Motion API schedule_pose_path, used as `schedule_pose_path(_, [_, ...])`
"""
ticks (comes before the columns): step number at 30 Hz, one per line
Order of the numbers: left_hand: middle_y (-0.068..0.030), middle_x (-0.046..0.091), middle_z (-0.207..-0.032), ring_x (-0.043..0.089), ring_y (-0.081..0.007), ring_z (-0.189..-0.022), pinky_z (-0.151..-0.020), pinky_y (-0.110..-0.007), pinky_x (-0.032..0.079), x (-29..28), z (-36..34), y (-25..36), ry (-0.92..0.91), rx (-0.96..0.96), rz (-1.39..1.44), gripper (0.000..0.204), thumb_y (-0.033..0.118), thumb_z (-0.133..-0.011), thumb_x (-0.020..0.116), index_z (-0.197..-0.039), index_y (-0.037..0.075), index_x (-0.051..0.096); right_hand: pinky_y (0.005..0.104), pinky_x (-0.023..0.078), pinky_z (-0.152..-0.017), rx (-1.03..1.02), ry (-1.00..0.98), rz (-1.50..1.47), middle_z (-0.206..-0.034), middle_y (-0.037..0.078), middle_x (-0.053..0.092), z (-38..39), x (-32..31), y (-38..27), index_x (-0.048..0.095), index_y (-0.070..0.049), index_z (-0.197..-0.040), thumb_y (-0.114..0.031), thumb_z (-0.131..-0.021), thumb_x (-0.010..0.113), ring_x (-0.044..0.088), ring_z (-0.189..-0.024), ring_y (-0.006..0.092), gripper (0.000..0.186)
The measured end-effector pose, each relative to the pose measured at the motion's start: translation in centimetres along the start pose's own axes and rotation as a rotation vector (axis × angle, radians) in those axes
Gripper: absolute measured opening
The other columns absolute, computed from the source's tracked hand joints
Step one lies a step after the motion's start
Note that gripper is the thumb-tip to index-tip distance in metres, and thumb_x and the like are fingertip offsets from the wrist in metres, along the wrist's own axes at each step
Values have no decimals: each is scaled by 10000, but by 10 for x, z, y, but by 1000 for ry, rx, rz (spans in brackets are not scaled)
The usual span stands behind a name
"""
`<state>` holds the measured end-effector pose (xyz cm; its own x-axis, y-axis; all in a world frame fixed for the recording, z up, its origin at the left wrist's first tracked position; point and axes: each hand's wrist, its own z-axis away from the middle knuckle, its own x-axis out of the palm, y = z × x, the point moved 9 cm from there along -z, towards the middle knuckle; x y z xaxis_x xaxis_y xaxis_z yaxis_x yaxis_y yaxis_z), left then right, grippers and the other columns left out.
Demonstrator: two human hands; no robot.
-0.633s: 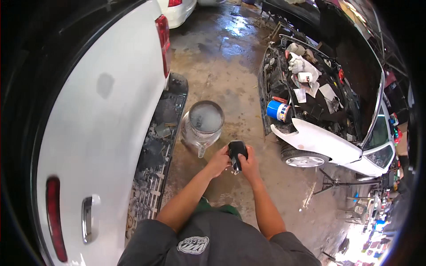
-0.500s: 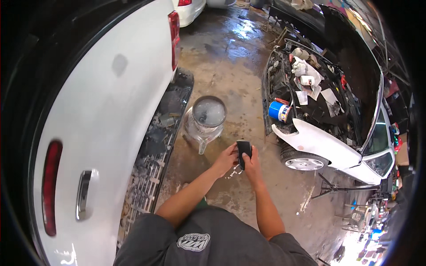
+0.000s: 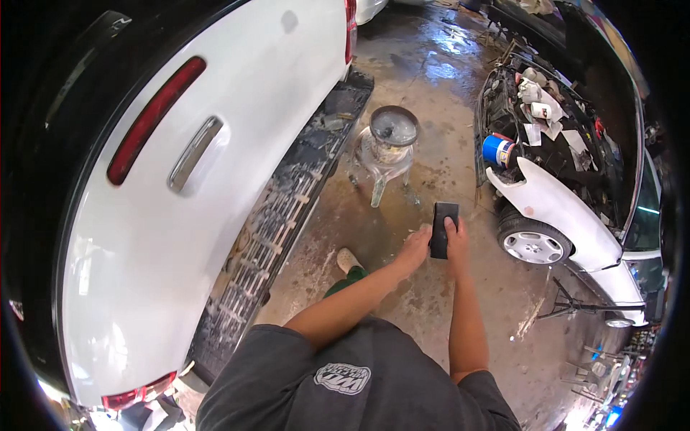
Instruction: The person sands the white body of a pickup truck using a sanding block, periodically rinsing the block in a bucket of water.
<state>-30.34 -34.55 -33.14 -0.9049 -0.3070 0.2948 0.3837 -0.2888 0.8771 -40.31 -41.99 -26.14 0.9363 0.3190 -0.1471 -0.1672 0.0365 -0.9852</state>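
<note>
Holding: right hand (image 3: 458,248) grips a flat black rectangular block (image 3: 438,235), thumb laid on its upper face.
Left hand (image 3: 414,250): fingers bunched close to the block's left edge; whether touching, cannot tell.
Block: above the stained concrete floor (image 3: 431,309), right of a dark-rimmed round bucket (image 3: 392,145) of cloudy liquid (image 3: 399,127).
Bucket seat: pale legged stool (image 3: 380,175), beside a white vehicle's (image 3: 251,82) black bumper (image 3: 351,95).

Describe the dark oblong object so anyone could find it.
Start at the white tailgate on the left, then go right to the stool bearing a round basin. Below and right of that, the right hand grips the dark oblong object; straight edges and a near-black face distinguish it from the basin.
</note>
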Motion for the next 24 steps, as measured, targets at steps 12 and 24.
schedule_pose_path(12, [-237, 608, -1282, 661, -344, -1062, -941, -418, 527, 3, 153, 26, 161, 239, -416, 695, 103, -931, 641, -1546, 36, 324, 315, 505, -771, 143, -85, -215, -952, 55, 657, 81, 28, 4, 587, 1, -1172, -334, -1004, 643, 621, -814, 158, 378])
schedule_pose_path(24, [-308, 385, -1492, 402, -458, -1384, -1111, -532, 364, -107, 198, 15, -23, 522, -1484, 676, 208, -852, 697, -1412, -46, 417, 479, 479, -870, -66, -17, 377, -1074, 295, 633, 133, 23, 54, 524, 43, -1199, -326, -915, 697, 618, -1011, 462, 497])
